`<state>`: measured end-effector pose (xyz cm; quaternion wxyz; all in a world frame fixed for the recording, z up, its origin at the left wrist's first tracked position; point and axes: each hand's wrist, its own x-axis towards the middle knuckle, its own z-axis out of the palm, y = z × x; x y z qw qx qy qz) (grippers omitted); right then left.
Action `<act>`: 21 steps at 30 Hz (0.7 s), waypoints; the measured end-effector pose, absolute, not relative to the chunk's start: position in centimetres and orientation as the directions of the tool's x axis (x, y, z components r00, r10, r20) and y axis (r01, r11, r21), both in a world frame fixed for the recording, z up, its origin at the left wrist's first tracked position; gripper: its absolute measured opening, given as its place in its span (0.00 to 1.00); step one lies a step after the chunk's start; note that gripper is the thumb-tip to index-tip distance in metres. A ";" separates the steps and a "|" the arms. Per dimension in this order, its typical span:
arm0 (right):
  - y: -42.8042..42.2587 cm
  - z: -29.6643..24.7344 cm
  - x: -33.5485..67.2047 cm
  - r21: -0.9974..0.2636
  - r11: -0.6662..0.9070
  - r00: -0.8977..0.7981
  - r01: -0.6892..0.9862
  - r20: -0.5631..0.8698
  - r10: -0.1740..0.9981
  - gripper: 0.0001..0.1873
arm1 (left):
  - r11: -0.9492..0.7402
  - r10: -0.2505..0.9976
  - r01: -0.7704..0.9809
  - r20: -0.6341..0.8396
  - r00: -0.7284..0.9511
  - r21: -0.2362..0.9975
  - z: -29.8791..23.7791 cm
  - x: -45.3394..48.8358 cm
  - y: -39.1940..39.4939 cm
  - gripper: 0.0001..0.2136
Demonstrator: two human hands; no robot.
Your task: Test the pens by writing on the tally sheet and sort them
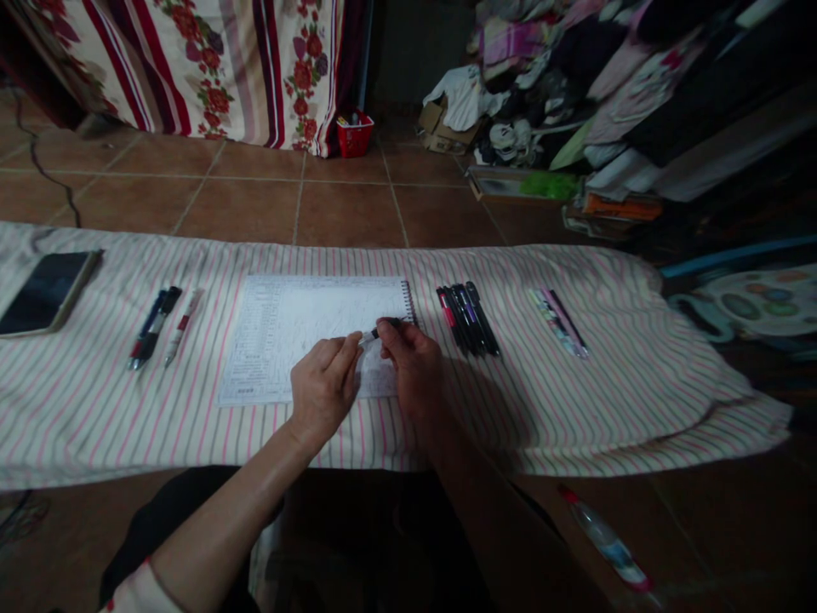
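A flowered bedsheet (210,68) hangs behind a tiled floor (345,213), with heaped clothes (529,85) to the right and a small red basket (354,136) against the wall. In the foreground, a pink-striped cloth (574,426) carries a row of belongings: a phone (44,294) at the far left, two pens (153,328) and a marker-like pen (182,328) left of centre, and a bunch of dark pens (469,319) and a slim bundle of coloured pens (558,322) on the right. At the centre lies a spiral notebook (306,336), wider than tall, its wire along the right edge. Both hands work over its lower right. The right hand (414,366), nearer the wire, pinches a black-and-white pen (374,336) from above, its long axis running roughly sideways and its tip pointing left. The left hand (324,387), forearm angled in from the lower left, curves just beside that tip; whether it grips the pen cannot be told.
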<state>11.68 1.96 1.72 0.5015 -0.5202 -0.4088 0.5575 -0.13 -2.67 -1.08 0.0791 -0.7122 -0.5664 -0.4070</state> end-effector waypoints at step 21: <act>4.8 1.0 14.9 -0.991 0.006 0.110 0.136 0.021 0.994 0.21 | -0.088 0.876 0.466 0.291 -0.384 0.880 -1.3 -0.6 -2.1 0.10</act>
